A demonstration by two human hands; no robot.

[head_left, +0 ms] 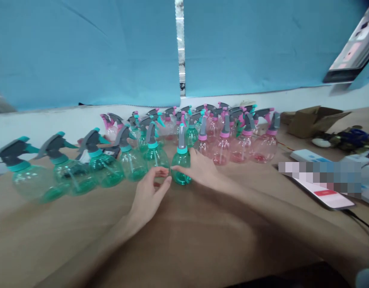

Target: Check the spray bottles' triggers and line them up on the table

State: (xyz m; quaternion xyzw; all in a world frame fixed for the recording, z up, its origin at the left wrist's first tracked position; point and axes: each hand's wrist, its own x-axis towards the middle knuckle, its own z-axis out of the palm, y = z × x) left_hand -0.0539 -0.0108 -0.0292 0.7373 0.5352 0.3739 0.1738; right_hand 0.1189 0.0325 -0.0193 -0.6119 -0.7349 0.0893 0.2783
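Observation:
A green spray bottle (181,176) with a teal collar and grey trigger head stands upright at the middle of the front row. My right hand (201,168) is wrapped around its right side, with the thumb across its front. Just left of it, my left hand (151,190) holds nothing, its fingers curved and thumb apart. Behind that hand is another green spray bottle (156,156), and more green spray bottles (105,170) run off to the left. To the right of my right hand, pink spray bottles (222,152) continue the row.
Behind the front row stand several more pink and green spray bottles (192,134). On the right lie a lit phone (328,196) with a cable, a white box (309,156) and an open cardboard box (310,122). A blue curtain (112,52) hangs behind the brown table (184,240).

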